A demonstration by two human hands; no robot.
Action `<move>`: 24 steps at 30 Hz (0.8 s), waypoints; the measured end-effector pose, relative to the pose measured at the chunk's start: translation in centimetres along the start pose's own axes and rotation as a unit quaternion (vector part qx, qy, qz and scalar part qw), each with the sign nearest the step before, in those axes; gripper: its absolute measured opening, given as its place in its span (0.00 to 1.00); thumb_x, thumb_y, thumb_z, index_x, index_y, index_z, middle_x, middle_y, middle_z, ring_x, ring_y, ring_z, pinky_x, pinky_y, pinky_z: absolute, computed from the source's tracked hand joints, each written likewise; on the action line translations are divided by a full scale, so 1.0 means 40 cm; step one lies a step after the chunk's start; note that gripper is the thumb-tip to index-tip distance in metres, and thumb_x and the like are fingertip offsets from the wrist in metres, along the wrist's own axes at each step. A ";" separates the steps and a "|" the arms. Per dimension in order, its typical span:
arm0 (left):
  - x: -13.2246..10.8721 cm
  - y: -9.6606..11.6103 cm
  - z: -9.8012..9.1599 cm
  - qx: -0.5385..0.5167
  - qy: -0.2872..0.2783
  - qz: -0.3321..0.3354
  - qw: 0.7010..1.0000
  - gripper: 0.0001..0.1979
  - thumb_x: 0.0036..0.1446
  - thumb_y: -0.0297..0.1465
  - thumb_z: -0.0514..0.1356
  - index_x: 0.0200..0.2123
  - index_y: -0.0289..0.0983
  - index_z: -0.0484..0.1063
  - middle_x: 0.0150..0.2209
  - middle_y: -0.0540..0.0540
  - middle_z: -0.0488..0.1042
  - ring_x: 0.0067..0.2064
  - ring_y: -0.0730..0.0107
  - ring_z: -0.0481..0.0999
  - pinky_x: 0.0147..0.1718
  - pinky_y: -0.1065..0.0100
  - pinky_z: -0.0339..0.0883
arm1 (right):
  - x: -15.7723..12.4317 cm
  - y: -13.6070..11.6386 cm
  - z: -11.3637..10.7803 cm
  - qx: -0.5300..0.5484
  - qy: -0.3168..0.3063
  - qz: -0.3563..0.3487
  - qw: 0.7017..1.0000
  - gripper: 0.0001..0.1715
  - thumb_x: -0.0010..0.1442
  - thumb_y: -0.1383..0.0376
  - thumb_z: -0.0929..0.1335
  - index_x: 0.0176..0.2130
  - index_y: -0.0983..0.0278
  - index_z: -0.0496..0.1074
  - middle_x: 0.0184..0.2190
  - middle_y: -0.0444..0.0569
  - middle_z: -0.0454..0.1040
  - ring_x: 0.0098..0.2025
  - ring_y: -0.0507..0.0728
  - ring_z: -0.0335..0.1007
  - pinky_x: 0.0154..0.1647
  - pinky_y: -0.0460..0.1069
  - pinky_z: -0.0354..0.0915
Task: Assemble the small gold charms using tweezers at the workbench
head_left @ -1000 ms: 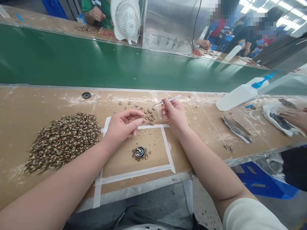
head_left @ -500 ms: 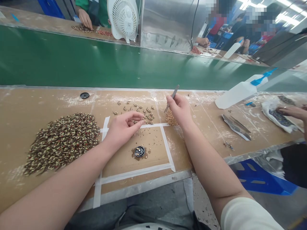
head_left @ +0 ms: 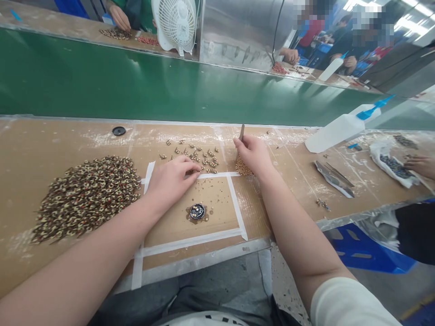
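Note:
My right hand (head_left: 254, 156) grips metal tweezers (head_left: 242, 131), held nearly upright. Their lower end is at a pile of small tan beads (head_left: 243, 167), where the tips are hard to make out. My left hand (head_left: 171, 179) rests low over the board with thumb and fingertips pinched together; whatever they hold is too small to name. Just beyond its fingers lie several small brown-and-gold pieces (head_left: 205, 155). Nearer me, inside a white tape frame (head_left: 193, 242), a small round black dish (head_left: 197, 211) with bits in it sits on a wet patch.
A large heap of brown-and-cream pieces (head_left: 88, 197) lies at left, a black lid (head_left: 118, 131) behind it. To the right are a white squeeze bottle (head_left: 335, 132), a silvery pouch (head_left: 331, 179) and a co-worker's hand (head_left: 421, 166) by a bag (head_left: 390, 165). A green belt (head_left: 136, 86) runs behind.
The tweezers have swung more upright, and their lower end has come down to the beads. My left hand has shifted slightly left, its fingertips closing together. At right, the co-worker's hand has shifted.

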State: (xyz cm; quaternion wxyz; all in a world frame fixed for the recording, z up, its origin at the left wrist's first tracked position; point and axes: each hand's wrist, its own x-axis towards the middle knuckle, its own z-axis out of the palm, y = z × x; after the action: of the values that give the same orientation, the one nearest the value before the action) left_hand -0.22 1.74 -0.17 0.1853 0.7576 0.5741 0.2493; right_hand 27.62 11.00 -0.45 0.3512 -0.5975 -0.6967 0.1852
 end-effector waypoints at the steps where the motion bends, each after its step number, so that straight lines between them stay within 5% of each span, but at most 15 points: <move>1: 0.000 0.002 -0.001 0.005 -0.003 -0.005 1.000 0.07 0.68 0.35 0.66 0.40 0.46 0.87 0.50 0.48 0.86 0.44 0.57 0.82 0.38 0.60 0.67 | 0.002 0.003 0.002 0.001 -0.001 0.002 1.000 0.24 0.72 0.56 0.70 0.25 0.60 0.66 0.19 0.41 0.62 0.24 0.53 0.54 0.29 0.52 0.46; 5: -0.004 0.016 -0.009 -0.008 0.011 -0.014 1.000 0.07 0.67 0.35 0.67 0.45 0.46 0.87 0.50 0.47 0.84 0.38 0.62 0.78 0.37 0.61 0.66 | 0.003 -0.002 0.008 0.093 -0.002 0.002 0.996 0.24 0.70 0.52 0.72 0.26 0.60 0.71 0.20 0.41 0.64 0.23 0.52 0.57 0.27 0.52 0.50; 9: -0.008 0.021 -0.008 -0.130 0.041 -0.035 0.990 0.08 0.68 0.39 0.67 0.44 0.45 0.86 0.45 0.46 0.85 0.33 0.67 0.73 0.35 0.63 0.65 | -0.025 -0.047 0.020 0.316 -0.039 -0.010 0.948 0.26 0.68 0.42 0.73 0.32 0.59 0.77 0.22 0.43 0.72 0.22 0.51 0.65 0.24 0.51 0.60; 16: -0.002 0.026 0.000 -0.491 -0.098 -0.139 0.854 0.18 0.66 0.49 0.68 0.41 0.39 0.85 0.45 0.41 0.86 0.20 0.83 0.55 0.20 0.71 0.49 | -0.086 -0.104 0.053 0.455 -0.126 -0.143 0.870 0.23 0.69 0.45 0.76 0.36 0.60 0.81 0.27 0.45 0.82 0.22 0.50 0.75 0.21 0.48 0.71; 24: 0.001 0.025 0.009 -0.554 -0.124 -0.145 0.811 0.21 0.63 0.50 0.71 0.35 0.36 0.81 0.39 0.40 0.85 0.18 0.86 0.54 0.18 0.72 0.46 | -0.099 -0.118 0.050 0.454 -0.108 -0.155 0.871 0.21 0.68 0.46 0.77 0.36 0.61 0.82 0.27 0.45 0.82 0.22 0.50 0.76 0.22 0.47 0.74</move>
State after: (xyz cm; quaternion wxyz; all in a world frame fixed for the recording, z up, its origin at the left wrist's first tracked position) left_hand 0.80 1.51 0.12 0.6769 0.4595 0.4139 0.3993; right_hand 23.04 6.48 0.32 0.5305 -0.2330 -0.6534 0.4872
